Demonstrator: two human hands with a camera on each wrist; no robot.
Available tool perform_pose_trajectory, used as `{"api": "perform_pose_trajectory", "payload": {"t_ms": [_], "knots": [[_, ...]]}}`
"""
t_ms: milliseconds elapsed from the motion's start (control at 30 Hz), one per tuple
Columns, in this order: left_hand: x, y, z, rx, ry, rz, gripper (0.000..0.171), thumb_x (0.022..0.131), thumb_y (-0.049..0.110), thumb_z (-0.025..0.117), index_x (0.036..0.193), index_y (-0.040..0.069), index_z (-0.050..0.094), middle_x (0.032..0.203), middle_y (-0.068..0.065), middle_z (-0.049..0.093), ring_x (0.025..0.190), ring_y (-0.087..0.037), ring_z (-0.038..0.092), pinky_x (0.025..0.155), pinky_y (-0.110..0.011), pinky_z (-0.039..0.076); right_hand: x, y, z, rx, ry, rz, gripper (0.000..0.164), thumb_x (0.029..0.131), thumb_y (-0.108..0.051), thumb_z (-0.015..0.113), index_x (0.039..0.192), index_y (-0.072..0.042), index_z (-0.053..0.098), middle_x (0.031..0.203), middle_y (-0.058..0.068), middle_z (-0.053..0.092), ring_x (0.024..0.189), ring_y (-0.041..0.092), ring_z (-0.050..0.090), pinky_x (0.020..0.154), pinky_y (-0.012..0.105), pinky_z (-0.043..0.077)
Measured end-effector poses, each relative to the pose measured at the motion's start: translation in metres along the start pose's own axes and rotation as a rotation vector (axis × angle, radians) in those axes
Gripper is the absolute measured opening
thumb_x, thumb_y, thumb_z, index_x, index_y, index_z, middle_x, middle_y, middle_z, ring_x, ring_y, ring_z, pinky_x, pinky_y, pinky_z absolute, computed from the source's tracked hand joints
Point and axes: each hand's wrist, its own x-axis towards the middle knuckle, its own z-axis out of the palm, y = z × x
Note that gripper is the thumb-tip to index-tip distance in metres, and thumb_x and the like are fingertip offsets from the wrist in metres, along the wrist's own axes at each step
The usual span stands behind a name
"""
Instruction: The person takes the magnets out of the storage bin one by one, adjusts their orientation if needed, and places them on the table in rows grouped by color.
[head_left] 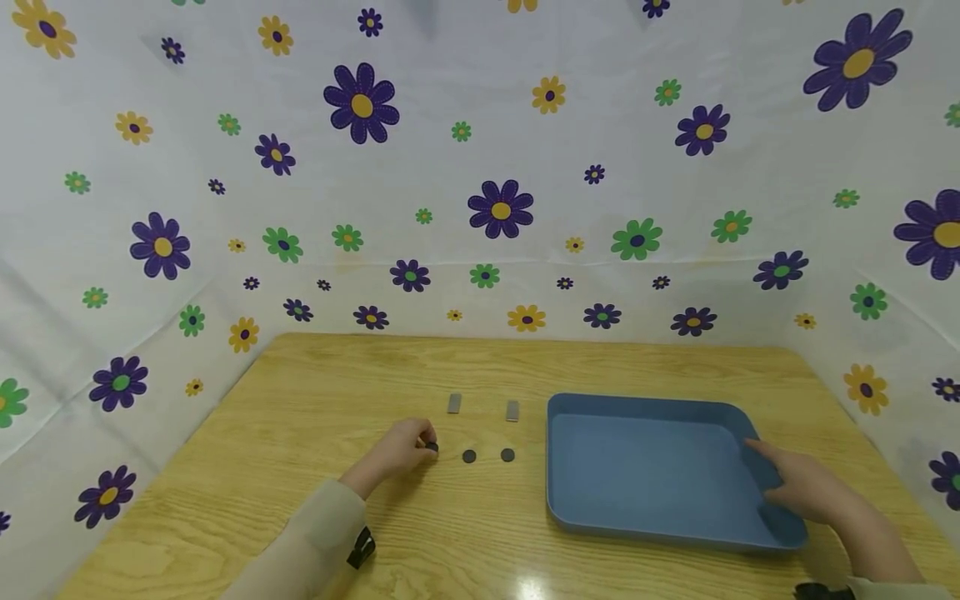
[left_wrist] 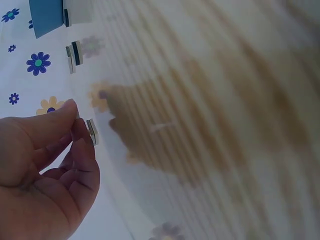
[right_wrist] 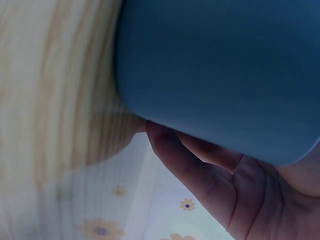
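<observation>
My left hand (head_left: 401, 450) pinches a small dark disc (head_left: 432, 447) between thumb and fingertips, low over the wooden table. In the left wrist view the fingers (left_wrist: 86, 162) largely hide that disc. To its right, two similar dark discs (head_left: 468, 456) lie flat in a row. Two small grey rectangular pieces (head_left: 454, 403) lie farther back, spaced apart. A shallow blue tray (head_left: 667, 533) stands right of these pieces. At its right side my right hand (head_left: 813, 487) grips the wall. The right wrist view shows fingers (right_wrist: 185, 167) against the outside of the tray.
The wooden table (head_left: 337, 367) extends around the tray and the small pieces. White cloth (head_left: 435, 167) printed with flowers closes off the back and both sides. Dark bands (head_left: 362, 548) sit at both wrists.
</observation>
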Motion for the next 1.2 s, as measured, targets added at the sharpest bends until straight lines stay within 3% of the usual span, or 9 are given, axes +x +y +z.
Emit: {"api": "perform_pose_trajectory", "payload": {"t_ms": [400, 633, 1000, 1133, 1200], "knots": [[0.003, -0.005, 0.001, 0.090, -0.016, 0.027, 0.013, 0.075, -0.002, 0.066, 0.077, 0.004, 0.055, 0.077, -0.003, 0.051, 0.072, -0.016, 0.046, 0.066, -0.033, 0.041, 0.004, 0.004, 0.001, -0.027, -0.011, -0.003, 0.068, 0.069, 0.004, 0.063, 0.125, 0.019, 0.028, 0.113, 0.043, 0.038, 0.069, 0.021, 0.048, 0.056, 0.033, 0.038], [0.007, -0.007, 0.002, 0.114, -0.013, 0.010, 0.013, 0.077, -0.002, 0.065, 0.078, 0.006, 0.055, 0.078, -0.002, 0.049, 0.072, -0.016, 0.045, 0.067, -0.034, 0.040, 0.001, 0.000, 0.001, 0.004, -0.003, -0.003, 0.066, 0.069, 0.006, 0.060, 0.125, 0.019, 0.028, 0.104, 0.037, 0.047, 0.052, 0.017, 0.041, 0.050, 0.031, 0.036], [0.011, -0.006, 0.000, 0.112, -0.002, 0.016, 0.013, 0.076, -0.001, 0.066, 0.080, 0.005, 0.055, 0.080, -0.004, 0.051, 0.074, -0.017, 0.049, 0.067, -0.034, 0.043, -0.001, 0.001, 0.003, 0.040, 0.017, -0.015, 0.065, 0.070, 0.006, 0.059, 0.126, 0.019, 0.028, 0.094, 0.027, 0.051, 0.045, 0.013, 0.032, 0.046, 0.029, 0.034], [0.005, -0.004, -0.004, 0.042, 0.024, 0.005, 0.014, 0.079, 0.003, 0.064, 0.091, 0.001, 0.057, 0.093, -0.010, 0.051, 0.080, -0.022, 0.054, 0.066, -0.034, 0.046, -0.004, 0.004, 0.000, 0.036, 0.074, -0.072, 0.056, 0.076, 0.000, 0.059, 0.123, 0.018, 0.034, 0.103, 0.036, 0.048, 0.065, 0.033, 0.055, 0.053, 0.035, 0.044], [0.002, 0.000, -0.008, 0.015, 0.061, 0.020, 0.018, 0.081, 0.004, 0.063, 0.096, -0.001, 0.056, 0.096, -0.013, 0.052, 0.080, -0.023, 0.056, 0.065, -0.033, 0.047, -0.006, 0.001, -0.004, 0.011, 0.135, -0.091, 0.051, 0.079, -0.003, 0.060, 0.121, 0.017, 0.038, 0.107, 0.040, 0.045, 0.083, 0.046, 0.053, 0.058, 0.041, 0.046]]}}
